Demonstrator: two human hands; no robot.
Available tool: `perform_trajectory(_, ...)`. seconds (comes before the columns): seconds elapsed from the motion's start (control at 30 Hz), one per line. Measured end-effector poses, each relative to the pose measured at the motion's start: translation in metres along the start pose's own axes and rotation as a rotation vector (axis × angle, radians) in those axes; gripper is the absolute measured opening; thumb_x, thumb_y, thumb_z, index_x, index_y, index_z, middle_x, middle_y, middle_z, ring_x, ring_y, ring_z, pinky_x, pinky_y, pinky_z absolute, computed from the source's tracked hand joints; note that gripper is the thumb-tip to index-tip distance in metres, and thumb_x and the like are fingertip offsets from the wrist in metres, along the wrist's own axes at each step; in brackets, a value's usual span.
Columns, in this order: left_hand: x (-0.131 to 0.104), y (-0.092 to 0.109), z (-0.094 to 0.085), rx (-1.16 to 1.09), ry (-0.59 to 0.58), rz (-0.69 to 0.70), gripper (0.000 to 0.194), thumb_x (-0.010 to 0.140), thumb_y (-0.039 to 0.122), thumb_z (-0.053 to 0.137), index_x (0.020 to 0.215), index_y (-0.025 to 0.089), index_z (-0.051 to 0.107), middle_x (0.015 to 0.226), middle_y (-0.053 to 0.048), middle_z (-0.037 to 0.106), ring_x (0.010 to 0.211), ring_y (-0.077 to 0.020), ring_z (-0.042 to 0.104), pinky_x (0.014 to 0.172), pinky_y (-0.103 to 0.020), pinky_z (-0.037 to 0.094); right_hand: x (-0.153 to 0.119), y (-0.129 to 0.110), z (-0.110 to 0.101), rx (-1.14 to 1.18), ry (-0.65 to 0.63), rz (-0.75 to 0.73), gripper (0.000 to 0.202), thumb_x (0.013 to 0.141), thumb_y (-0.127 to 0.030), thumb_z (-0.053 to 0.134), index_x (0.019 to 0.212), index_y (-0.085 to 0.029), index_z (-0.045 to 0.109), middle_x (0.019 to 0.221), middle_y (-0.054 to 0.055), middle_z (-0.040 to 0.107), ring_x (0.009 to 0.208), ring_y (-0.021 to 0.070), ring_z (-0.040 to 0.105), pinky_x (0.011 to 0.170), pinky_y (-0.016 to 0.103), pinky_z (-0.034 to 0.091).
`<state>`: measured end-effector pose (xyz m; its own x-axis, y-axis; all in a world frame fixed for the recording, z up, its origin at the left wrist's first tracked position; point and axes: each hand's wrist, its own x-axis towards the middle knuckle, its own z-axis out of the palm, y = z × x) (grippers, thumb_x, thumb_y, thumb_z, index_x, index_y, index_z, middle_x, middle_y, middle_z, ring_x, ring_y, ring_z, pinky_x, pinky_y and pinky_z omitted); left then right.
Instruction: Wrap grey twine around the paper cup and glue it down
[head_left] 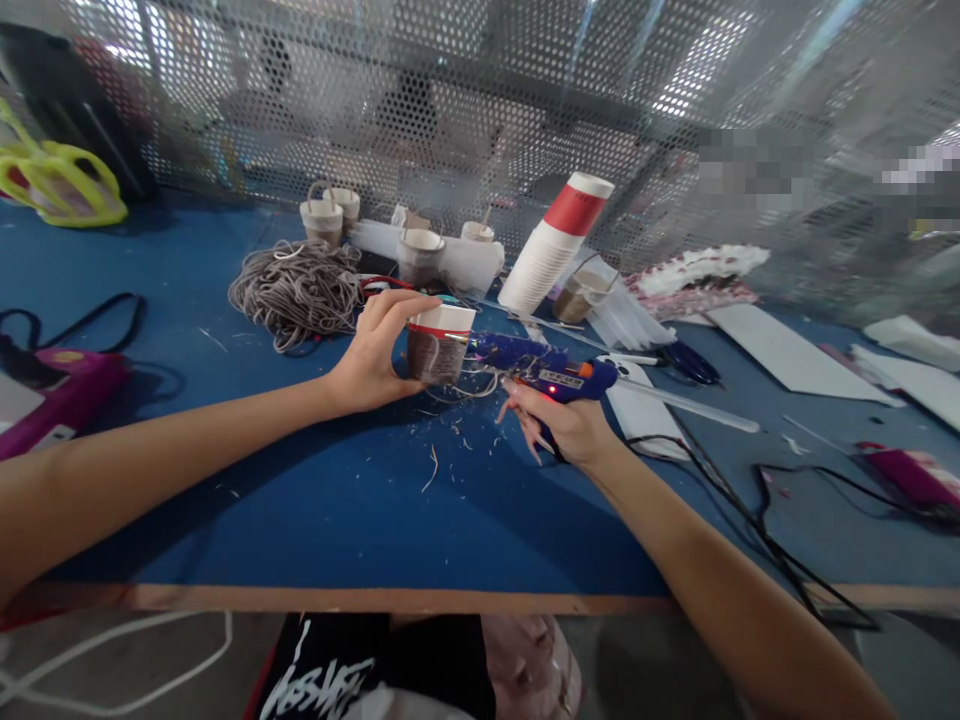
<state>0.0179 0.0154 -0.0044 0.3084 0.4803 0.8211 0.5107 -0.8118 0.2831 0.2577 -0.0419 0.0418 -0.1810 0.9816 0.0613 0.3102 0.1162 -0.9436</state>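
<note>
My left hand [382,352] grips a paper cup [437,355] between fingers above and thumb below. Brown cord covers the cup's lower part; a red band and white rim show above it. In my right hand [559,420] is a blue hot glue gun [525,362] with a small red light lit. Its nozzle points left and meets the cup's right side, though I cannot tell if it touches. A clear glue stick [690,407] juts out of the gun's back. A loose end of cord [480,388] hangs between cup and gun.
Behind my hands lie a heap of grey-brown cord [296,290], several cord-wrapped cups [421,255] and a leaning stack of white paper cups [555,245]. A black cable [750,510] runs off the right front edge. A perforated metal screen [450,110] stands along the back.
</note>
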Motion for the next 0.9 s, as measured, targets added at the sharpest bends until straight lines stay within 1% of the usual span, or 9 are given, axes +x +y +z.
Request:
perform_trajectory(0.2, 0.0003, 0.0001, -0.0005, -0.012, 0.006, 0.039, 0.077, 0.064, 0.018, 0.076, 0.132, 0.024, 0.040, 0.123, -0.009, 0.052, 0.116, -0.0286, 0.051, 0.101, -0.047, 0.045, 0.0002, -0.0015, -0.0009, -0.048, -0.004, 0.010, 0.040, 0.072, -0.047, 0.069, 0.046, -0.021, 0.054, 0.031, -0.005, 0.044, 0.025, 0.0094, 0.043, 0.032, 0.026, 0.040)
perform_trajectory(0.4, 0.0008, 0.0003, -0.0008, -0.017, 0.003, 0.050, 0.075, 0.066, 0.020, 0.076, 0.131, 0.024, 0.040, 0.122, -0.008, 0.052, 0.116, -0.0282, 0.052, 0.101, -0.047, 0.046, 0.0018, 0.0015, -0.0038, -0.095, 0.004, 0.038, 0.040, 0.072, -0.045, 0.067, 0.043, -0.021, 0.053, 0.030, -0.005, 0.043, 0.024, 0.0094, 0.041, 0.032, 0.027, 0.037)
perform_trajectory(0.57, 0.0015, -0.0008, -0.0013, -0.025, 0.003, 0.067, 0.074, 0.067, 0.022, 0.075, 0.132, 0.024, 0.041, 0.123, -0.009, 0.052, 0.117, -0.0283, 0.052, 0.102, -0.047, 0.046, 0.0017, 0.0005, -0.0044, -0.144, -0.003, -0.002, 0.046, 0.076, -0.042, 0.064, 0.038, -0.022, 0.046, 0.031, -0.003, 0.045, 0.026, 0.0098, 0.044, 0.038, 0.028, 0.042)
perform_trajectory(0.7, 0.0019, -0.0020, -0.0022, -0.025, -0.008, 0.078, 0.075, 0.067, 0.022, 0.075, 0.133, 0.024, 0.039, 0.124, -0.009, 0.052, 0.117, -0.0284, 0.052, 0.103, -0.048, 0.046, 0.0007, -0.0010, -0.0042, -0.124, -0.027, -0.004, 0.046, 0.077, -0.041, 0.064, 0.040, -0.023, 0.045, 0.031, -0.003, 0.044, 0.025, 0.0103, 0.043, 0.036, 0.028, 0.041)
perform_trajectory(0.77, 0.0020, -0.0024, -0.0025, -0.030, -0.014, 0.075, 0.076, 0.068, 0.023, 0.076, 0.134, 0.024, 0.039, 0.125, -0.009, 0.052, 0.119, -0.0289, 0.052, 0.104, -0.049, 0.045, 0.0003, -0.0018, -0.0035, -0.114, -0.027, -0.009, 0.045, 0.077, -0.040, 0.065, 0.041, -0.023, 0.044, 0.031, -0.004, 0.044, 0.025, 0.0102, 0.043, 0.036, 0.028, 0.042)
perform_trajectory(0.9, 0.0023, -0.0030, -0.0029, -0.042, -0.012, 0.081, 0.078, 0.068, 0.025, 0.078, 0.135, 0.024, 0.038, 0.127, -0.009, 0.051, 0.121, -0.0283, 0.051, 0.105, -0.048, 0.046, 0.0001, -0.0039, -0.0022, -0.097, -0.010, 0.001, 0.043, 0.075, -0.039, 0.064, 0.039, -0.023, 0.045, 0.029, -0.004, 0.045, 0.024, 0.0098, 0.043, 0.033, 0.027, 0.040)
